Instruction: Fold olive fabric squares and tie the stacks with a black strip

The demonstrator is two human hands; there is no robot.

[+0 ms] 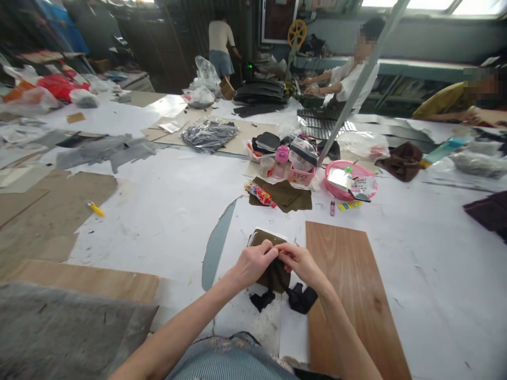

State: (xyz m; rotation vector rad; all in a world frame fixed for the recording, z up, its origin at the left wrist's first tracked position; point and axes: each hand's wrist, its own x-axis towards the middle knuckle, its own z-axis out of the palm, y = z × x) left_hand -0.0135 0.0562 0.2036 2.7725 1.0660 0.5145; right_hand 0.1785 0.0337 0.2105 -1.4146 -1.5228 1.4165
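Note:
My left hand [253, 262] and my right hand [298, 262] meet over an olive-brown fabric piece [266, 241] lying on the white table near me. Both hands have their fingers pinched together on the fabric where a black strap [274, 272] joins it. The black strap hangs down toward me and ends in dark loops [301, 298] on the table. A white-edged backing shows along the fabric's far edge.
A wooden board [348, 295] lies right of my hands, another [83, 279] at left above grey felt [59, 332]. Farther off: olive fabric pieces [287, 194], a pink basket [301, 175], a pink bowl [350, 179], a yellow marker [95, 209]. Other people work at the far benches.

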